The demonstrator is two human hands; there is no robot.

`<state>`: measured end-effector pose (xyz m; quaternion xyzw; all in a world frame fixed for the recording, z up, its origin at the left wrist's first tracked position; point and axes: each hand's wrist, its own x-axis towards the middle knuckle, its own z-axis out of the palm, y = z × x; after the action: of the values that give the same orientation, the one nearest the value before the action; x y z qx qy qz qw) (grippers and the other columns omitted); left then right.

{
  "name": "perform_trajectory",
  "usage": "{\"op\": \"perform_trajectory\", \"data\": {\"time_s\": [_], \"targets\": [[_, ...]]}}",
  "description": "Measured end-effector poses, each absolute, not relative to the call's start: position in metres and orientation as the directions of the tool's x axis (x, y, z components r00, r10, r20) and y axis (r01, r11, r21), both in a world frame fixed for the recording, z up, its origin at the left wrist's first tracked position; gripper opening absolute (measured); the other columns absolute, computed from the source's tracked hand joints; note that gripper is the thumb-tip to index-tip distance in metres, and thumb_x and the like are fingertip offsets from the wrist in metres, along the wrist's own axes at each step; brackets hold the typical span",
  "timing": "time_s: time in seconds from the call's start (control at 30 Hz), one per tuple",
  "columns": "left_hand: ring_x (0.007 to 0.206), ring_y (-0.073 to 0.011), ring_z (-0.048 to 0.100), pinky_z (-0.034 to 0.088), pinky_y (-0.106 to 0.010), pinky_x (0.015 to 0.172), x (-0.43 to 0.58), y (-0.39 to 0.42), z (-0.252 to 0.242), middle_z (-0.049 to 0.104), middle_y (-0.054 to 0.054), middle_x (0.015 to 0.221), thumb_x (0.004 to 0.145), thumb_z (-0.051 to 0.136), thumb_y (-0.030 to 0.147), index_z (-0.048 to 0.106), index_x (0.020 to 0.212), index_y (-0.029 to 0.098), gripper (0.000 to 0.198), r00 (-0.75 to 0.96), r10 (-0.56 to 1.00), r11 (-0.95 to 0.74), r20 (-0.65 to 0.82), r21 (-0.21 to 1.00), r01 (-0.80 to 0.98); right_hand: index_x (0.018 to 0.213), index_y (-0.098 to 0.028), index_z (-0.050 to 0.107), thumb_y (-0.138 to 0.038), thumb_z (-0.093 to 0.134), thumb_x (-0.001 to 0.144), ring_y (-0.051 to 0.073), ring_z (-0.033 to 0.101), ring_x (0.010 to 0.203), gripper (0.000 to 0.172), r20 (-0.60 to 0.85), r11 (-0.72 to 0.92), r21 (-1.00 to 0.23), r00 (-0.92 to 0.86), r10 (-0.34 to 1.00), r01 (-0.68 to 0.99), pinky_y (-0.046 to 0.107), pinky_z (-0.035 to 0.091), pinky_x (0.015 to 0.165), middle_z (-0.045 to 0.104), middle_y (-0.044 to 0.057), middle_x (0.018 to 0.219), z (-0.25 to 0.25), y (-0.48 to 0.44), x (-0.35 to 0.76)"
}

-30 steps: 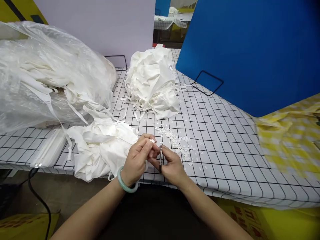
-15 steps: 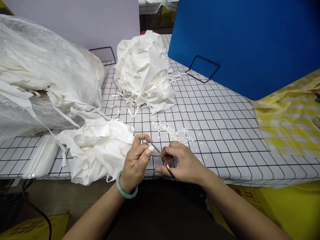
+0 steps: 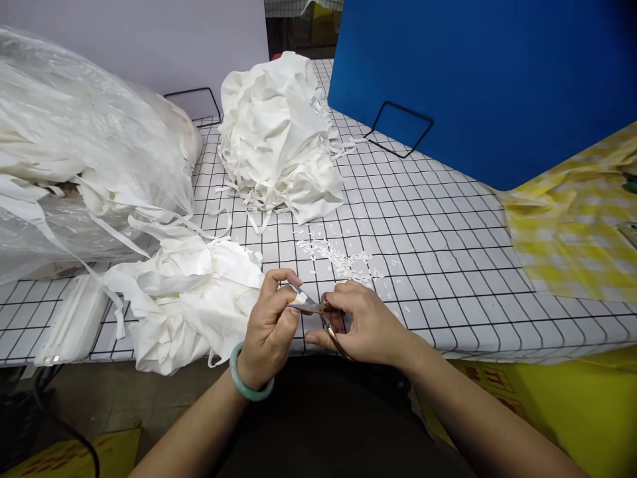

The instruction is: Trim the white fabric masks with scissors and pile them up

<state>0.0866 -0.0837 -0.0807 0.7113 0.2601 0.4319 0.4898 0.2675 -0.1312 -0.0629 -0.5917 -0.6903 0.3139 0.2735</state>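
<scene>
My left hand (image 3: 273,317), with a green bangle (image 3: 243,382) at the wrist, pinches a small end of white fabric (image 3: 300,299). Around that end stand the parted blades of a pair of scissors (image 3: 311,307). My right hand (image 3: 361,318) grips the scissors by their handles, thumb and fingers apart. A crumpled pile of white cloth (image 3: 199,292) lies on the table directly left of my left hand. Many tiny white clippings (image 3: 343,259) are scattered on the table just beyond both hands.
A second heap of white cloth (image 3: 279,133) stands farther back on the grid-patterned tablecloth (image 3: 448,252). On the left bulges a clear plastic bag (image 3: 99,119) of white cloth. A blue board (image 3: 448,79) and yellow checked cloth (image 3: 572,245) are at the right.
The view has shifted slightly, so the table things sit a little farther left and higher. Both hands keep nearly the same pose, with the scissors still around the white fabric end.
</scene>
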Motion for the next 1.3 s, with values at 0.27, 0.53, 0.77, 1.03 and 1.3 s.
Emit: {"op": "perform_trajectory", "data": {"time_s": [0.27, 0.53, 0.77, 1.03, 1.3], "targets": [[0.109, -0.0225, 0.045, 0.042, -0.035, 0.093, 0.087, -0.086, -0.084, 0.054, -0.005, 0.079, 0.102, 0.045, 0.018, 0.063, 0.085, 0.021, 0.024, 0.489, 0.794, -0.372, 0.36, 0.925, -0.076, 0.056, -0.02, 0.046, -0.068, 0.067, 0.08, 0.013, 0.048, 0.055, 0.057, 0.003, 0.088, -0.775, -0.136, 0.991, 0.626, 0.029, 0.039, 0.063, 0.053, -0.001, 0.054, -0.067, -0.131, 0.265], [0.11, -0.0227, 0.045, 0.043, -0.035, 0.092, 0.088, -0.086, -0.083, 0.057, -0.006, 0.081, 0.102, 0.045, 0.02, 0.064, 0.087, 0.02, 0.025, 0.494, 0.792, -0.378, 0.358, 0.924, -0.063, 0.056, -0.02, 0.043, -0.071, 0.062, 0.081, 0.012, 0.046, 0.052, 0.06, -0.002, 0.071, -0.776, -0.115, 0.993, 0.627, 0.028, 0.038, 0.063, 0.05, -0.002, 0.052, -0.07, -0.134, 0.264], [0.111, -0.0234, 0.048, 0.044, -0.037, 0.093, 0.1, -0.082, -0.087, 0.058, -0.007, 0.084, 0.103, 0.046, 0.022, 0.065, 0.085, 0.019, 0.026, 0.526, 0.765, -0.408, 0.372, 0.912, -0.052, 0.055, -0.021, 0.037, -0.072, 0.059, 0.083, 0.011, 0.04, 0.05, 0.063, -0.029, 0.014, -0.78, -0.058, 0.998, 0.625, 0.025, 0.036, 0.056, 0.044, -0.004, 0.05, -0.075, -0.141, 0.274], [0.11, -0.0241, 0.05, 0.046, -0.038, 0.091, 0.133, -0.067, -0.093, 0.057, -0.007, 0.084, 0.103, 0.047, 0.026, 0.064, 0.083, 0.018, 0.027, 0.678, 0.647, -0.425, 0.348, 0.903, -0.058, 0.053, -0.021, 0.032, -0.072, 0.065, 0.077, 0.01, 0.032, 0.049, 0.066, -0.22, -0.284, -0.77, 0.18, 0.959, 0.572, 0.024, 0.027, 0.046, 0.037, -0.005, 0.049, -0.088, -0.163, 0.298], [0.11, -0.0232, 0.05, 0.046, -0.037, 0.095, 0.135, -0.068, -0.094, 0.055, -0.008, 0.09, 0.103, 0.046, 0.031, 0.063, 0.08, 0.018, 0.032, 0.679, 0.682, -0.316, 0.272, 0.947, -0.062, 0.057, -0.021, 0.042, -0.061, 0.074, 0.075, 0.01, 0.036, 0.052, 0.054, -0.335, -0.375, -0.81, 0.169, 0.927, 0.45, 0.023, 0.029, 0.047, 0.038, -0.006, 0.053, -0.093, -0.168, 0.293]]}}
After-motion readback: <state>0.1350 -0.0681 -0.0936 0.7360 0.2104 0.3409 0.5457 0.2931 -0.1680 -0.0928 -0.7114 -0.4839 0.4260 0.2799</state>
